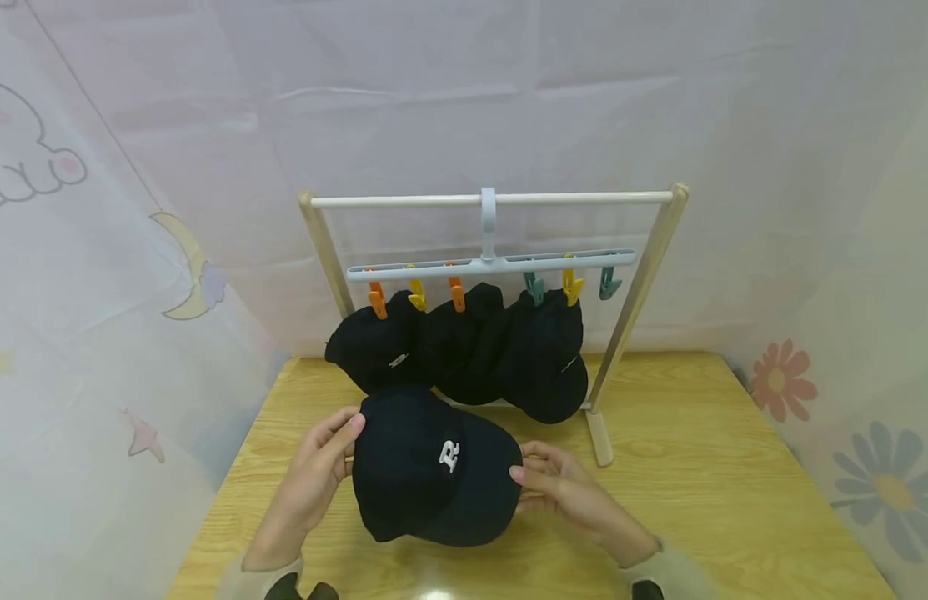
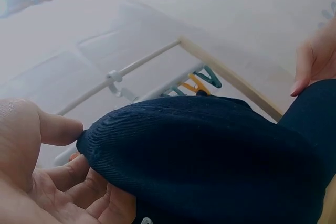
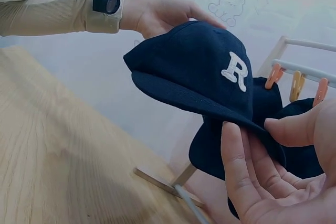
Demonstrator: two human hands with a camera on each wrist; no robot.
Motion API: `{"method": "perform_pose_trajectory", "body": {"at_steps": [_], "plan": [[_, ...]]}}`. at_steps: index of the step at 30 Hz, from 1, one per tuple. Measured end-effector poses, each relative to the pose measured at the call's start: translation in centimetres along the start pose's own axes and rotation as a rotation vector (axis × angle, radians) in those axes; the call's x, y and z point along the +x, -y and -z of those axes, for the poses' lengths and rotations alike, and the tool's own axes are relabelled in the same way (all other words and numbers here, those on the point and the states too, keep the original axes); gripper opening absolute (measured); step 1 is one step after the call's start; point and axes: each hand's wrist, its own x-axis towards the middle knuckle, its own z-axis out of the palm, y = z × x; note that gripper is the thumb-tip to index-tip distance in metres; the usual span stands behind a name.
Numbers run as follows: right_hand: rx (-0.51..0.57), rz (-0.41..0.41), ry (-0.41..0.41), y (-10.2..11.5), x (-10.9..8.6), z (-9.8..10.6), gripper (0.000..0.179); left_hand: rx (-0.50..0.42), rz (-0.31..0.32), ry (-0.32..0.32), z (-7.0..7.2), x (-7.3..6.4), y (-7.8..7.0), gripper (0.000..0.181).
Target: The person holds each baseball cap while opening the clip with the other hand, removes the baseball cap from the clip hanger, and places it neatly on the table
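Observation:
A dark navy baseball cap with a white letter R on its front is held in the air between both hands, over the table's near part. My left hand pinches the back edge of its crown, thumb on top and fingers beneath, as the left wrist view shows close up. On the other side my right hand pinches the brim between thumb and fingers. Behind it, several dark caps hang from clips on a pale blue hanger, partly covered by the held cap.
The hanger hooks over the white rail of a small wooden rack standing on the wooden table. Orange, yellow and green clips line it; the green clip at the far right holds no cap. A patterned cloth backdrop surrounds the table.

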Motion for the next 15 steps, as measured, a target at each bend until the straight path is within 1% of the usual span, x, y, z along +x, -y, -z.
{"method": "perform_pose_trajectory", "body": {"at_steps": [6, 15], "plan": [[0.013, -0.021, -0.008, -0.5, 0.4, -0.6, 0.022, 0.016, 0.004, -0.028, 0.7, -0.2, 0.3, 0.031], [0.022, -0.026, -0.035, -1.7, 1.1, -1.0, 0.027, 0.048, 0.022, -0.091, 1.1, -0.3, 1.0, 0.028]]}}
